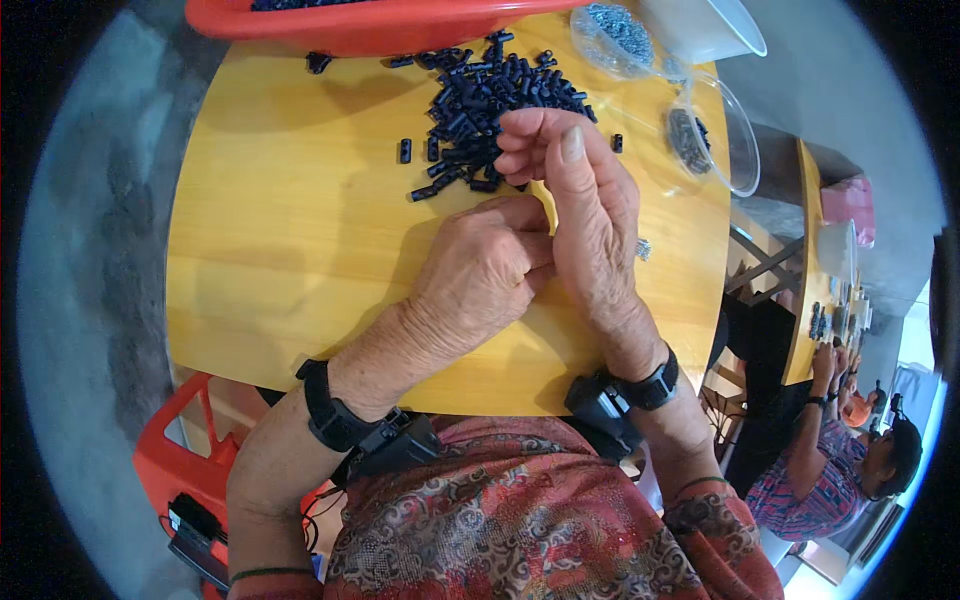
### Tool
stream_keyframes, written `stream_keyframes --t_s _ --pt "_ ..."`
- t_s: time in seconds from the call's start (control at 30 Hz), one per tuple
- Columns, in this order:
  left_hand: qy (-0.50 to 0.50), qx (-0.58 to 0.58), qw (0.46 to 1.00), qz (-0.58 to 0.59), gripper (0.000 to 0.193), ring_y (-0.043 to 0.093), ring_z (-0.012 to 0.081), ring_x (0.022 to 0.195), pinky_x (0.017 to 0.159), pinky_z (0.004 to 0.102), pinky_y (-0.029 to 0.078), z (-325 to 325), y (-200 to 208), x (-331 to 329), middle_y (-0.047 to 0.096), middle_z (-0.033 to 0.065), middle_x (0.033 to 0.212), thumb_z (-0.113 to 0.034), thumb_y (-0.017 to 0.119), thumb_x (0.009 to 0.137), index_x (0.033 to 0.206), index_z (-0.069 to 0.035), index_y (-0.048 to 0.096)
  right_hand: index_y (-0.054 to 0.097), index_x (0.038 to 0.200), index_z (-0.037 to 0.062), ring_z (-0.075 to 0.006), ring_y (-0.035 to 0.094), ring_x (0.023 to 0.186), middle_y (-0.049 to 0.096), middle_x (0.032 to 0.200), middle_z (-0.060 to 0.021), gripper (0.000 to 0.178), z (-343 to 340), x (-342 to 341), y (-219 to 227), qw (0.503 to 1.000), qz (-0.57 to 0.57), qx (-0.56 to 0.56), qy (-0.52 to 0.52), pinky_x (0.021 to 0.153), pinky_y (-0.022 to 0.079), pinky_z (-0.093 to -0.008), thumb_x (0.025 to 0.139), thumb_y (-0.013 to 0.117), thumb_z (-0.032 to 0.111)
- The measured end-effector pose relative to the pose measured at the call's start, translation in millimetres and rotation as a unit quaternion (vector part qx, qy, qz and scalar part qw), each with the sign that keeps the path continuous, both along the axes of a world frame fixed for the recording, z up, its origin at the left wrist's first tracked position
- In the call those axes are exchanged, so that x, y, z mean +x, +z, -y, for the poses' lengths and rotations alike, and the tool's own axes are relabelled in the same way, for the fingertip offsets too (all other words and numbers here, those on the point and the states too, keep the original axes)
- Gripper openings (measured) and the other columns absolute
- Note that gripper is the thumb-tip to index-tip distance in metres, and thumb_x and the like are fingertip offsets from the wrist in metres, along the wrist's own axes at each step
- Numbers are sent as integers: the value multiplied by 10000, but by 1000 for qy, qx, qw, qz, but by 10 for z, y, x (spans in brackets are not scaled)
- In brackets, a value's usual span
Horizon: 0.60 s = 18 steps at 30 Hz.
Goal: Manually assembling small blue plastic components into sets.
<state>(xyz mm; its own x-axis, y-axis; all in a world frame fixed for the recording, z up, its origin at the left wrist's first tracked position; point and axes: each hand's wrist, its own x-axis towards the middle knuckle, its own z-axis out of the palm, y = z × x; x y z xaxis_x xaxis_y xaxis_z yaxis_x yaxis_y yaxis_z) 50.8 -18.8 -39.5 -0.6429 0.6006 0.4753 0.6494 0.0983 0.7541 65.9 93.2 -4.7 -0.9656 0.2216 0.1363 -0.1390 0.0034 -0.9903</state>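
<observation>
My left hand (480, 265) is closed, its fingers bent toward the heel of my right hand, and whatever they pinch is hidden. Close against it, on the right, my right hand (595, 205) is raised with the thumb up and the fingers loosely bent, apart from the thumb; no held thing shows there. Just beyond both hands lies a heap of small dark cylindrical pieces (480, 105), with a few loose ones at its edges. Small silvery metal pieces (643, 249) lie beside my right wrist.
A red basin (390, 32) stands at the far edge of the yellow wooden table (270, 220). To the far right are clear tubs with small metal parts (622, 35) and dark pieces (688, 140), and a white container (705, 28). Another person (830, 470) works at a table on the right.
</observation>
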Motion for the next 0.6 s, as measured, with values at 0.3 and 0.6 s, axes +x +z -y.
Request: stream_keyframes --t_s 0.3,0.6 --pt "10 28 997 73 142 604 309 780 637 391 494 19 59 38 622 122 819 4 672 594 730 -1 633 574 1071 -33 -126 543 864 597 958 -71 447 3 23 -56 993 6 117 21 812 448 -262 986 397 368" --pt "8 37 995 92 142 609 317 751 626 397 499 27 29 29 605 135 816 11 668 634 758 -8 602 585 1046 -41 -174 598 836 617 916 -107 511 -15 27 -38 976 -33 213 41 761 479 -289 955 413 432"
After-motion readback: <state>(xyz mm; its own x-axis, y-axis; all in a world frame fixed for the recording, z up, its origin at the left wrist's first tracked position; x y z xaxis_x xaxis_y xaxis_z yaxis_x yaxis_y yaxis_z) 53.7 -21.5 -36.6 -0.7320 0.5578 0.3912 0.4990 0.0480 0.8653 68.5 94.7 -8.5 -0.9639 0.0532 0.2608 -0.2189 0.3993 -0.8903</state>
